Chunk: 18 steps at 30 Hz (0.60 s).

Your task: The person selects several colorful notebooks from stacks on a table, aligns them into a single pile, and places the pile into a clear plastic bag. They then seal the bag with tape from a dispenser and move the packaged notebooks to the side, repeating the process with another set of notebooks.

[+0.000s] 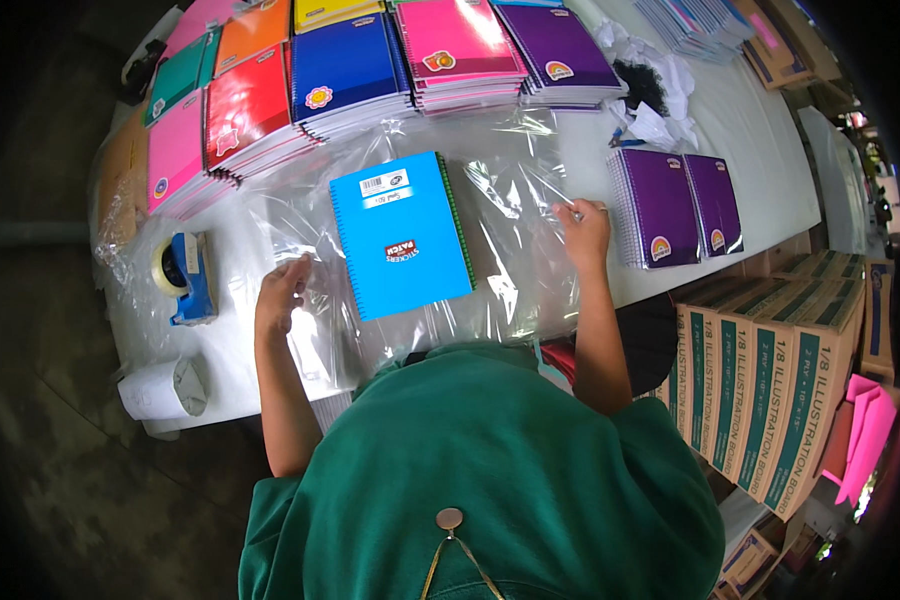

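Observation:
A bright blue spiral notebook (410, 265) lies flat on a large clear plastic sheet (515, 270) in front of me. A white label and a small dark red patch show on its cover, and green coils or page edges run down its right side. My left hand (282, 292), left of the notebook, has its fingers curled at the sheet's left edge. On the other side, my right hand (584, 230) pinches the sheet's right edge between thumb and fingers. Neither hand touches the notebook. The plastic is wrinkled and shiny between my hands.
Several stacks of coloured notebooks (348, 75) line the table's far side. Two purple notebooks (660, 210) lie right, below crumpled white paper (660, 105). A blue tape dispenser (192, 278) and a white roll (165, 388) are left. Cardboard boxes (770, 370) stand beside the table at right.

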Tool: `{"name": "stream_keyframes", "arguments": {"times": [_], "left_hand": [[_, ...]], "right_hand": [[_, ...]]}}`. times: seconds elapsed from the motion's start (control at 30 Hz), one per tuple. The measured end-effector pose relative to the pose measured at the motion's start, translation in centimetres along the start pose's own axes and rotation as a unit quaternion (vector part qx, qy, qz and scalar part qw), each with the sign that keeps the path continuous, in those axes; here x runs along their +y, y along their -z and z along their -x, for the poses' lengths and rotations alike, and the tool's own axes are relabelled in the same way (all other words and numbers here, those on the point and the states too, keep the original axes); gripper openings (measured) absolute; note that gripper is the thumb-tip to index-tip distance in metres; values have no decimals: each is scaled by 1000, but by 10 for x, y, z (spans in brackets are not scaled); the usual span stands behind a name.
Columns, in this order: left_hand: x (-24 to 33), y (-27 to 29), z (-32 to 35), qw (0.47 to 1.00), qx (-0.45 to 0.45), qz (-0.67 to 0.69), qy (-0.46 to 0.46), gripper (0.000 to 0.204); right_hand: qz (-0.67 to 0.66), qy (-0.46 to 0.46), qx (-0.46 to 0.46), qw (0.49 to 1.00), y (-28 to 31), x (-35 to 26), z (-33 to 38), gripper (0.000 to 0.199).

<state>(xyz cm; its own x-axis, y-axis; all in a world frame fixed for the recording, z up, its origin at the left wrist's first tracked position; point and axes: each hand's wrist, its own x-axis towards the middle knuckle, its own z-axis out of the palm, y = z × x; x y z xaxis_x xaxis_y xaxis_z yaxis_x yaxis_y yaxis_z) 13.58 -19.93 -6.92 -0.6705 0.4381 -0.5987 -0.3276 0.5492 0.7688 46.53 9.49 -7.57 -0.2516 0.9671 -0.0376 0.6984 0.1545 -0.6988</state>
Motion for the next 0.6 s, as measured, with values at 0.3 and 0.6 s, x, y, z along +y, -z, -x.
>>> {"name": "stream_keyframes", "arguments": {"times": [0.3, 0.6], "left_hand": [[-16, -17, 0, 887, 315, -277, -193, 25], [-3, -26, 6, 857, 338, -317, -224, 18]], "right_hand": [[-33, -27, -38, 998, -10, -6, -2, 21], [-114, -64, -48, 990, -18, 3, -7, 23]]}}
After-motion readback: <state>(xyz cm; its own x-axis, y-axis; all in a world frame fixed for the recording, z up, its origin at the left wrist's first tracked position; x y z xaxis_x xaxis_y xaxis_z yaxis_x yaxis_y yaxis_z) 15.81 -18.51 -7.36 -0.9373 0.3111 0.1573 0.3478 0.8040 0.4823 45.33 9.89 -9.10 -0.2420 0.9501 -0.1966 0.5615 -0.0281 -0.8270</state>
